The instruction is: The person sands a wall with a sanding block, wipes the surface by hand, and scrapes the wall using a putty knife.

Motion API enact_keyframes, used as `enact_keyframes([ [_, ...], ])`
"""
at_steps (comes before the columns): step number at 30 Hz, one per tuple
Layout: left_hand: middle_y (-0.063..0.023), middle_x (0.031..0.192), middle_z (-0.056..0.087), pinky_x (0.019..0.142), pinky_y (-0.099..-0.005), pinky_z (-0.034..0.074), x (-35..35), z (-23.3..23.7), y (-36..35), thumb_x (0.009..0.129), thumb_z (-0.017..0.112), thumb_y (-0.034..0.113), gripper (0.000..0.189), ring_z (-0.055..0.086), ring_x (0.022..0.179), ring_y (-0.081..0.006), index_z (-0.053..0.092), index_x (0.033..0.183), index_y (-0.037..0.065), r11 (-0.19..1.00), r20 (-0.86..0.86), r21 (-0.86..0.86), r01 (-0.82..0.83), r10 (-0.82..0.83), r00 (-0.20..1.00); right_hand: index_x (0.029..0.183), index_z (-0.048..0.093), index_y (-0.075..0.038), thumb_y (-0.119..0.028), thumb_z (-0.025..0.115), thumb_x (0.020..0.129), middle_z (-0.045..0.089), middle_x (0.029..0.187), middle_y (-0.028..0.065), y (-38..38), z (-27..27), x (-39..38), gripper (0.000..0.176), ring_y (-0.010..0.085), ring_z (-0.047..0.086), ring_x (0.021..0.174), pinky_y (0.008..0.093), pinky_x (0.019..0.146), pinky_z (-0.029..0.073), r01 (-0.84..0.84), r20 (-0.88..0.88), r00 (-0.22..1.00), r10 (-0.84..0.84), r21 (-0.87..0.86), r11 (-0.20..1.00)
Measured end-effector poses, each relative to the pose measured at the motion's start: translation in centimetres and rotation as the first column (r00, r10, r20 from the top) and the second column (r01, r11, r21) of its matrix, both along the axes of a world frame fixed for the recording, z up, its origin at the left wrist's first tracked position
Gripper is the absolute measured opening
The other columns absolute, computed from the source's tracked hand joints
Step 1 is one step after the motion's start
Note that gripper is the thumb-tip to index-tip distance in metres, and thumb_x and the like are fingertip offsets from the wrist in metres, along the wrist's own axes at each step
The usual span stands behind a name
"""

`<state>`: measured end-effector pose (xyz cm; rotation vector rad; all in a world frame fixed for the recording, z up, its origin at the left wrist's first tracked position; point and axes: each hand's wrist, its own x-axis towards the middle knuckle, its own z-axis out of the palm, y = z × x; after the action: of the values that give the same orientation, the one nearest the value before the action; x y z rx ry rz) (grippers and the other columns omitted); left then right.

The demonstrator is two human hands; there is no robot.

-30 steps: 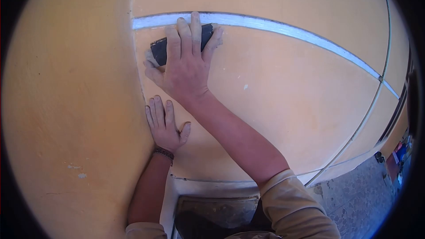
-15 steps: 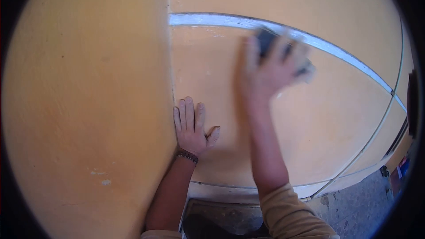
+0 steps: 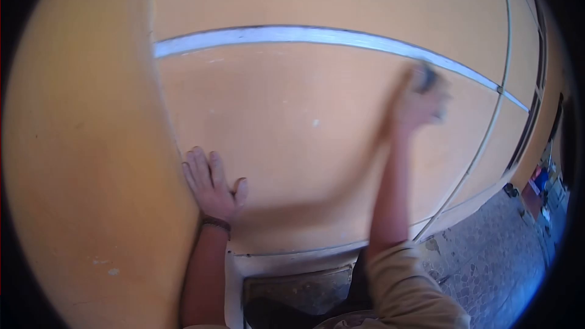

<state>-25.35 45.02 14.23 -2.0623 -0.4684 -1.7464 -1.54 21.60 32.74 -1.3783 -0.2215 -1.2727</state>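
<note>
My left hand [image 3: 214, 187] lies flat on the orange wall [image 3: 292, 158], fingers spread, close to the inner corner. Higher up and to the right, my right hand [image 3: 419, 102] is wrapped round a dark block [image 3: 426, 78] against the wall, just under the white stripe [image 3: 292, 35]. Motion blurs this hand and the block, and something pale shows at the hand's right side. A small pale spot [image 3: 315, 123] marks the wall between the two hands.
Another wall face [image 3: 85, 146] fills the left side. A thin pipe [image 3: 481, 149] runs down the wall at the right. Below lie a ledge [image 3: 292, 256] and a paved floor [image 3: 481, 268]. Several blurred items [image 3: 539, 180] stand at the far right.
The view has turned to the right. My right hand has moved right along the underside of the white stripe with the dark block. My left hand remains flat on the wall.
</note>
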Motion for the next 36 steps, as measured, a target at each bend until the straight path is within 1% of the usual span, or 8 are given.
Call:
enact_keyframes([
  [5, -0.0336, 0.152, 0.024, 0.113, -0.0632, 0.018, -0.5, 0.3, -0.1, 0.095, 0.044, 0.041, 0.072, 0.025, 0.14, -0.0519, 0.026, 0.149, -0.003, 1.0, -0.047, 0.024, -0.015, 0.016, 0.999, 0.135, 0.05, -0.007, -0.044, 0.067, 0.08, 0.031, 0.152, 0.0226, 16.9, -2.2, -15.3, 0.068, 0.0416, 0.021, 0.145, 0.0743, 0.11, 0.008, -0.071, 0.489, 0.729, 0.48, -0.644, 0.762],
  [8, -0.0346, 0.152, 0.023, 0.113, -0.0635, 0.019, -0.5, 0.8, -0.3, 0.095, 0.043, 0.041, 0.072, 0.023, 0.14, -0.0529, 0.027, 0.148, -0.004, 0.997, -0.075, 0.06, -0.046, 0.05, 0.996, 0.142, 0.046, -0.013, -0.05, 0.07, 0.077, 0.037, 0.151, 0.0202, 9.6, -2.4, -4.7, 0.078, 0.0439, 0.024, 0.144, 0.0744, 0.109, 0.01, 0.038, 0.539, 0.724, 0.429, -0.653, 0.757],
  [10, -0.035, 0.152, 0.023, 0.113, -0.0635, 0.019, -0.3, 0.4, -0.2, 0.095, 0.043, 0.042, 0.072, 0.022, 0.14, -0.0534, 0.027, 0.148, -0.004, 0.997, -0.054, 0.067, -0.05, 0.053, 0.997, 0.136, 0.053, -0.01, -0.052, 0.069, 0.079, 0.041, 0.148, 0.0227, -0.7, -1.9, 3.6, 0.072, 0.0427, 0.032, 0.139, 0.0671, 0.113, 0.01, 0.101, 0.391, 0.919, 0.047, -0.349, 0.932],
  [12, -0.0352, 0.152, 0.022, 0.113, -0.0636, 0.019, 0.2, 0.8, 0.1, 0.095, 0.042, 0.044, 0.074, 0.022, 0.14, -0.0533, 0.026, 0.149, -0.004, 0.996, -0.031, 0.057, -0.072, 0.073, 0.997, 0.138, 0.05, -0.003, -0.048, 0.067, 0.084, 0.048, 0.136, 0.0298, -10.1, -1.4, 8.6, 0.071, 0.0419, 0.042, 0.13, 0.0538, 0.108, 0.031, -0.177, 0.003, 0.984, 0.177, -0.037, 0.984],
  [14, -0.0352, 0.152, 0.022, 0.112, -0.0636, 0.02, -0.1, 0.6, -0.5, 0.096, 0.039, 0.048, 0.076, 0.024, 0.14, -0.0528, 0.023, 0.151, -0.002, 0.994, -0.059, 0.019, -0.104, 0.105, 0.993, 0.131, 0.054, -0.001, -0.045, 0.063, 0.089, 0.055, 0.116, 0.0289, -9.0, -2.9, 12.1, 0.062, 0.041, 0.05, 0.112, 0.0524, 0.097, 0.039, 0.303, -0.064, 0.952, -0.299, 0.078, 0.95],
  [22, -0.0357, 0.152, 0.021, 0.112, -0.0641, 0.02, 0.0, 0.9, -0.2, 0.096, 0.039, 0.046, 0.076, 0.023, 0.14, -0.0534, 0.022, 0.151, -0.003, 0.988, -0.091, 0.113, -0.109, 0.12, 0.989, 0.125, 0.061, -0.008, -0.052, 0.066, 0.081, 0.06, 0.12, 0.0192, 10.2, -2.8, -7.1, 0.063, 0.0391, 0.049, 0.122, 0.0697, 0.103, 0.02, -0.059, 0.483, 0.747, 0.456, -0.635, 0.77],
  [29, -0.0377, 0.152, 0.018, 0.112, -0.065, 0.02, -0.4, 0.8, -1.1, 0.094, 0.04, 0.049, 0.081, 0.022, 0.139, -0.0558, 0.019, 0.15, -0.006, 0.983, -0.129, 0.059, -0.173, 0.179, 0.975, 0.122, 0.064, -0.009, -0.049, 0.066, 0.084, 0.06, 0.121, 0.0236, -13.5, -2.8, 15.6, 0.056, 0.0413, 0.05, 0.119, 0.0613, 0.101, 0.032, 0.263, -0.099, 0.961, -0.257, 0.06, 0.963],
  [36, -0.0405, 0.15, 0.018, 0.11, -0.0675, 0.021, -0.7, 0.4, -0.7, 0.093, 0.042, 0.052, 0.084, 0.021, 0.138, -0.0577, 0.02, 0.149, -0.008, 0.984, -0.211, 0.068, -0.164, 0.175, 0.962, 0.13, 0.056, -0.015, -0.046, 0.059, 0.086, 0.046, 0.144, 0.0153, 7.8, -2.9, -5.1, 0.054, 0.0373, 0.033, 0.14, 0.0582, 0.112, 0.024, -0.118, 0.225, 0.948, 0.225, -0.408, 0.905],
])
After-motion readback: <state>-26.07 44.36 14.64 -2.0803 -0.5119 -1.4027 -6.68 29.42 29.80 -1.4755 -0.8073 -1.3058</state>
